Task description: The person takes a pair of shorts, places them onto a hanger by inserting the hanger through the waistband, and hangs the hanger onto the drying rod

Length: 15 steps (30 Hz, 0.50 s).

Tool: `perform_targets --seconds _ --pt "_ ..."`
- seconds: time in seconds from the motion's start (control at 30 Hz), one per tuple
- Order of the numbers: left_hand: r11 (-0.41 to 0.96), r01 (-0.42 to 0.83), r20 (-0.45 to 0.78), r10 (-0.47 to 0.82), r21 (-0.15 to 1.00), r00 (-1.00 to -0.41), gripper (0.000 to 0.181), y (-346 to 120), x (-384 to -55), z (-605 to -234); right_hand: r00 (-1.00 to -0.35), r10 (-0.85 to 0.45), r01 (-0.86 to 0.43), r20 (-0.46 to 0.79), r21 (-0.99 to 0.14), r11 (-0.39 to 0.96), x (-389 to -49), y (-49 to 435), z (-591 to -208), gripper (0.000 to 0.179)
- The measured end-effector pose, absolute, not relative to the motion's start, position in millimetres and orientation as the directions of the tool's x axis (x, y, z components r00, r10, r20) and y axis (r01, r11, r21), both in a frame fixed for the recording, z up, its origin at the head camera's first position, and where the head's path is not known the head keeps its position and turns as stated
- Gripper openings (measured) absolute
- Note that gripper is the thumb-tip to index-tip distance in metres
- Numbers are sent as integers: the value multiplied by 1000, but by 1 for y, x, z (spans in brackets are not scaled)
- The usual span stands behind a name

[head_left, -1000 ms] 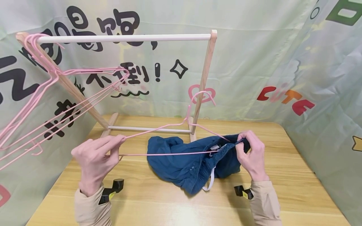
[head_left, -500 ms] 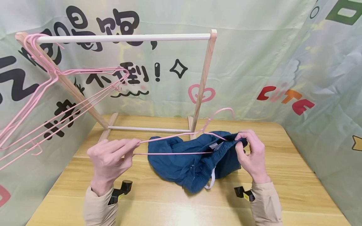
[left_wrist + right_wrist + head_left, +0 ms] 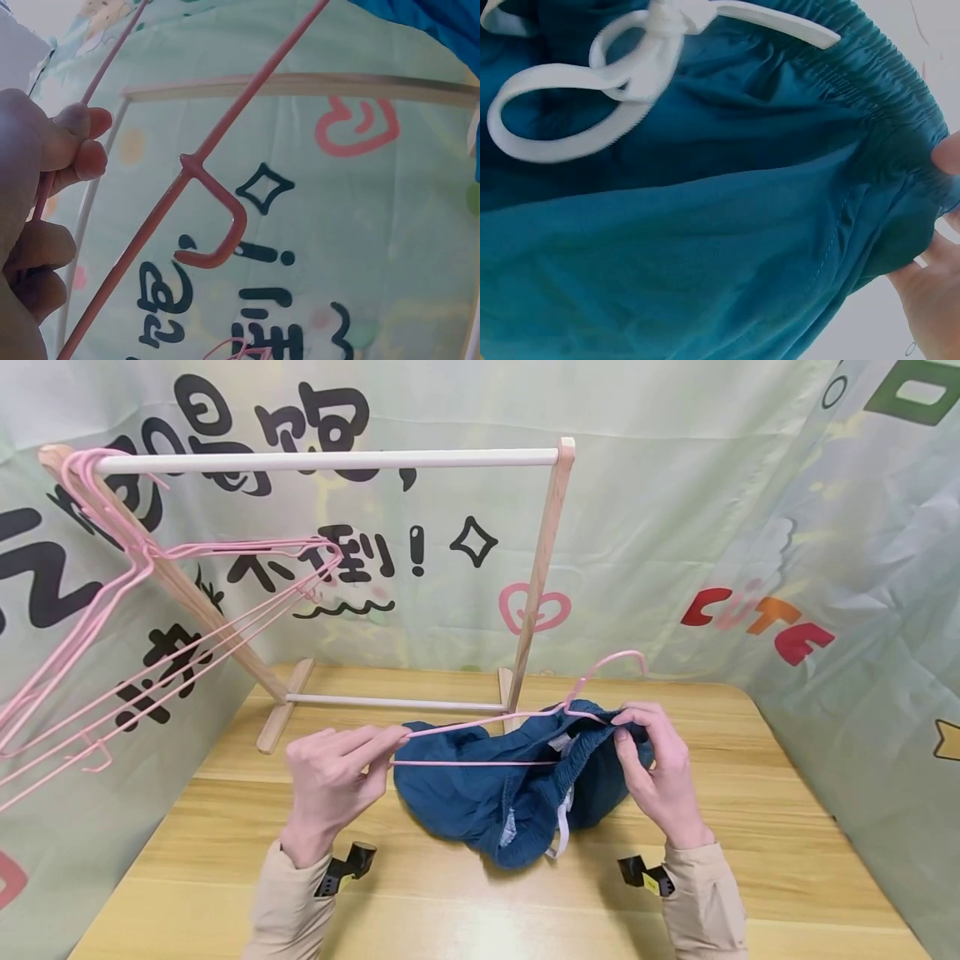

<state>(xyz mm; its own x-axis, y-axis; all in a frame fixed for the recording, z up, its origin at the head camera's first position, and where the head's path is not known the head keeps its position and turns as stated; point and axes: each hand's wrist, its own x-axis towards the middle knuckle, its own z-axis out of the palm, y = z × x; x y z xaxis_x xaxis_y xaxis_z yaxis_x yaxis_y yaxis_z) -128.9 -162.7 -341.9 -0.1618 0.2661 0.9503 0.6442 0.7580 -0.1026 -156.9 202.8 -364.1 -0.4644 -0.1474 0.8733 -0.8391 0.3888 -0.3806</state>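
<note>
The left grip [image 3: 337, 768] pinches the pink hanger [image 3: 480, 764], whose end farthest from that grip looks tucked inside the waist of the pants [image 3: 480, 802]. The right grip [image 3: 660, 768] is clamped on the waistband [image 3: 877, 82], and the pants slump on the desk [image 3: 487, 902] between the 2 grips. I'd say they're light, soft and floppy, best taken by the gathered waistband. The hanger looks thin, stiff and a bit slippery, so I'd hold it where the left grip does.

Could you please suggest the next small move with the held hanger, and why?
Probably slide the pink hanger slightly farther into the blue waistband: one end disappears inside, the left hand pinches the part outside, and the right hand grips the waistband.
</note>
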Motion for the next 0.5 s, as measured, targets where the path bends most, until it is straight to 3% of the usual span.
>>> perform_targets --seconds 0.5 --pt "742 668 938 268 -54 -221 29 -143 -136 -353 -474 -139 -837 869 -397 377 -158 201 -365 28"
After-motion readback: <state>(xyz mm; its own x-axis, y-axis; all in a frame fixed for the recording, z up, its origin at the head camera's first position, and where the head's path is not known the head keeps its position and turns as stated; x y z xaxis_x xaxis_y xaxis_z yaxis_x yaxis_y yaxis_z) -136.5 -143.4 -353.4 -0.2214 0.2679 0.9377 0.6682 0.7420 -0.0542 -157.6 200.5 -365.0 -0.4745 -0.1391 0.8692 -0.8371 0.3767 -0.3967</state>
